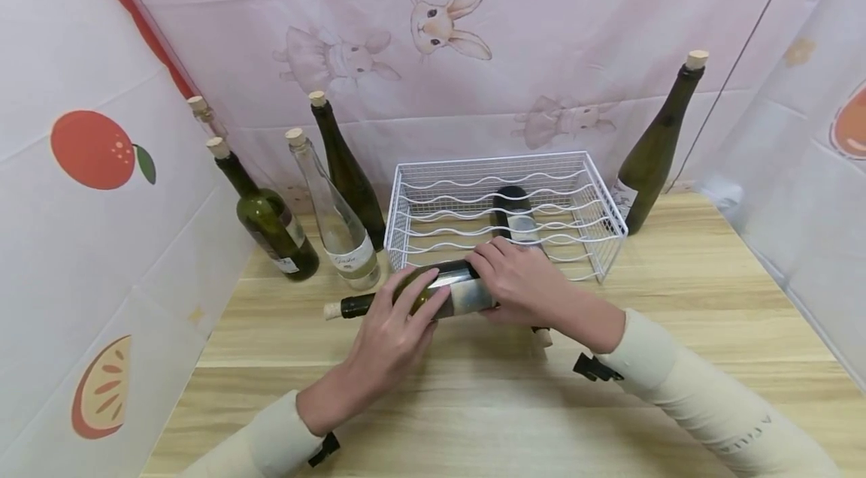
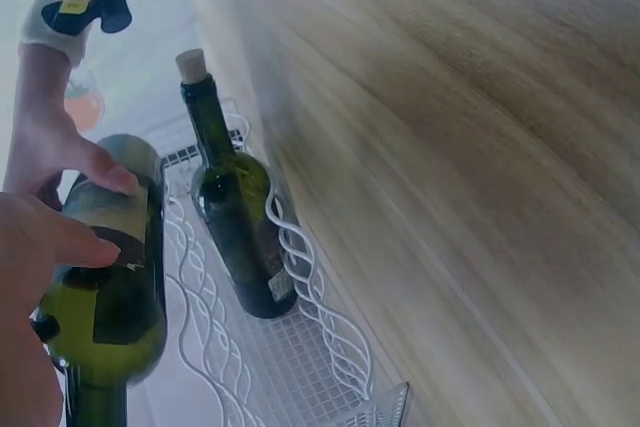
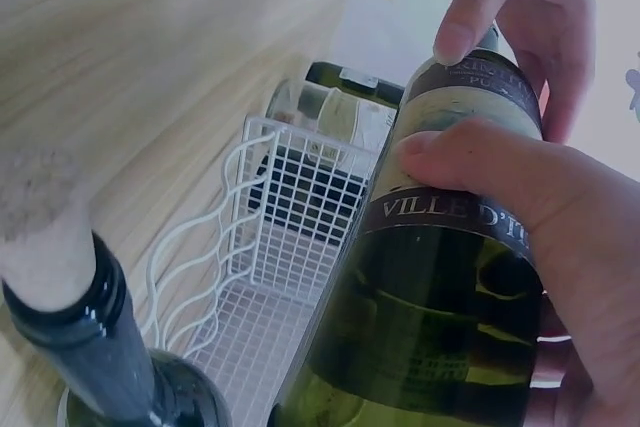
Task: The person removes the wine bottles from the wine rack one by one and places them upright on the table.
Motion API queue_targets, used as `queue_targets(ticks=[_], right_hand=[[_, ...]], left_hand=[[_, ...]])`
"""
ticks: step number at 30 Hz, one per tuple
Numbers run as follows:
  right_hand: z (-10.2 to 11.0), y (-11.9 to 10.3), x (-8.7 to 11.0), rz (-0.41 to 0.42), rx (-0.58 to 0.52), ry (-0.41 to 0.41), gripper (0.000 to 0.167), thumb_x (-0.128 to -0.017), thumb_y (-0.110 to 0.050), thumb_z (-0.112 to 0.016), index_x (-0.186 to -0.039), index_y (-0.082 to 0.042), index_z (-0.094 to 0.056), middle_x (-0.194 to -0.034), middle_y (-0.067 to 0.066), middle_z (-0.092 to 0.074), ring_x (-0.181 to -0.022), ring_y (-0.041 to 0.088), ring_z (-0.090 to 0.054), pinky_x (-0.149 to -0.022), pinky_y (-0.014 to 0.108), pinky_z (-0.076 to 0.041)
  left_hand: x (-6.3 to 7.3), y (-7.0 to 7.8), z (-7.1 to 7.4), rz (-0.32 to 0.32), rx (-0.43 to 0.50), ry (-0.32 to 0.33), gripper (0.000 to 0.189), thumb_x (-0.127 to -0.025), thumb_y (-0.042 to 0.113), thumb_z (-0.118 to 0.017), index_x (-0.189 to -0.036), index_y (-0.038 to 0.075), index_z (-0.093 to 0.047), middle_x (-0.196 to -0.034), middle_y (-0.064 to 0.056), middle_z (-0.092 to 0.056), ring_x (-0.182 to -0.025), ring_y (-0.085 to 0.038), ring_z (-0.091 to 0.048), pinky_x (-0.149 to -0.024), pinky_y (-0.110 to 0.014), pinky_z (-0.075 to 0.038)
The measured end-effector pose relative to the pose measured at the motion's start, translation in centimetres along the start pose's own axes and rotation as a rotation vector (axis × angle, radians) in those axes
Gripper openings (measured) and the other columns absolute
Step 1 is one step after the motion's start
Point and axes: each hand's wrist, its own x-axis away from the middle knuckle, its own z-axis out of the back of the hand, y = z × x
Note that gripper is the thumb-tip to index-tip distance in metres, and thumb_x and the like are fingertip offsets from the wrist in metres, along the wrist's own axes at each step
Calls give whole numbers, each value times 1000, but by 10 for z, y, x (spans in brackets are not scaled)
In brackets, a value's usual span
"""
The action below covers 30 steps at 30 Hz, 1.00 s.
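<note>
Both hands grip a dark green wine bottle (image 1: 440, 281), held lying sideways just in front of a white wire wine rack (image 1: 401, 219). Its corked neck points left. My left hand (image 1: 392, 331) curls round the bottle's shoulder end, while my right hand (image 1: 524, 286) grasps the base end. A pale label with dark bands, partly covered by the thumbs, shows on the held bottle (image 3: 440, 287) in the right wrist view. Another wine bottle (image 1: 517, 219) lies in the rack, its corked neck toward me; my right hand hides its middle from the head view.
Left of the rack, several corked bottles stand upright, among them a green bottle (image 1: 271, 230), a clear bottle (image 1: 338, 226) and a dark bottle (image 1: 348, 177). A tall dark green bottle (image 1: 652, 155) stands at the rack's right. The wooden table (image 1: 473, 418) extends toward me.
</note>
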Motion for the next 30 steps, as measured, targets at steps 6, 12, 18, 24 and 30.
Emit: queue_targets(ticks=[6,12,18,24,30], right_hand=[[5,7,5,-25,-16,-10,81,-64,-53,-90,-124,-5,-65,-113,9,-72,-99,26,-69,-64,39,-64],[7,17,11,-65,-21,18,82,-62,-53,-90,-123,-5,-65,-112,10,-72,-97,27,-69,-60,41,-63],[8,27,18,-92,-34,47,83,-61,-54,-90,-122,-3,-65,-110,12,-72,-99,30,-69,-59,41,-62],[13,38,28,-151,-71,33,90,-59,-54,-92,-125,0,-65,-116,16,-72,-104,34,-70,-63,47,-64],[18,50,41,-204,-90,54,93,-57,-51,-93,-128,0,-64,-116,18,-72,-105,35,-70,-59,49,-63]], left_hand=[[0,-1,2,5,-1,30,61,-81,18,-86,-138,12,-65,-147,-18,-60,-136,-42,-52,-113,-53,-49],[0,-3,2,-24,-2,63,61,-82,24,-83,-137,6,-65,-147,-22,-58,-134,-42,-53,-113,-52,-47],[0,-5,-1,-37,1,86,56,-86,25,-75,-136,3,-65,-142,-23,-60,-126,-40,-56,-107,-49,-49],[0,-5,-6,-44,-7,77,61,-81,26,-81,-135,2,-65,-137,-21,-62,-118,-35,-58,-101,-44,-51],[-2,-3,-10,-22,82,41,62,-84,25,-78,-138,-1,-63,-137,-20,-61,-116,-32,-57,-98,-40,-52]])
